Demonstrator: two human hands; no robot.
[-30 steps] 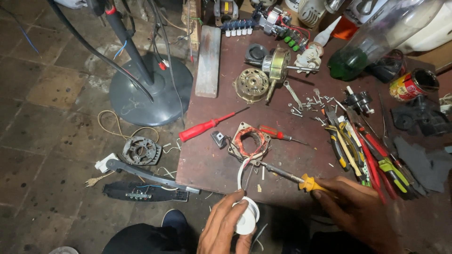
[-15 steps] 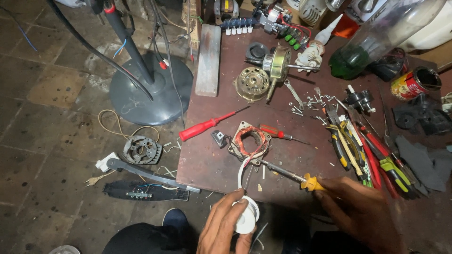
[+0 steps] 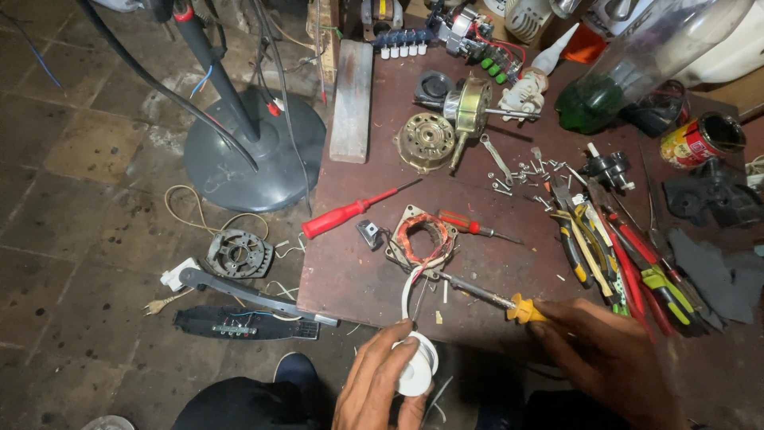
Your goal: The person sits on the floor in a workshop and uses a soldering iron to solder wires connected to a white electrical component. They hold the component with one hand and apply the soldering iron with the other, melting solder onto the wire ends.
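My left hand [image 3: 378, 392] holds a small white spool of wire [image 3: 417, 364] at the near edge of the dark workboard [image 3: 350, 271]. A thin strand runs from the spool up to a motor stator with copper windings [image 3: 422, 238] lying on the board. My right hand [image 3: 609, 358] grips a yellow-handled soldering iron [image 3: 487, 298] whose tip reaches toward the lower right of the stator. A red screwdriver [image 3: 350, 211] lies left of the stator and a smaller red one [image 3: 469, 227] to its right.
Pliers and cutters [image 3: 613, 255] lie right of the stator, with loose screws [image 3: 525, 179] above them. A motor rotor and housing [image 3: 446, 127], a wooden block [image 3: 352, 99], a tin can [image 3: 700, 139] and a green bottle [image 3: 629, 64] stand farther back. A grey fan base [image 3: 255, 151] stands on the floor left.
Both hands stay nearly still. The soldering iron tip has shifted slightly along the lower edge of the stator.
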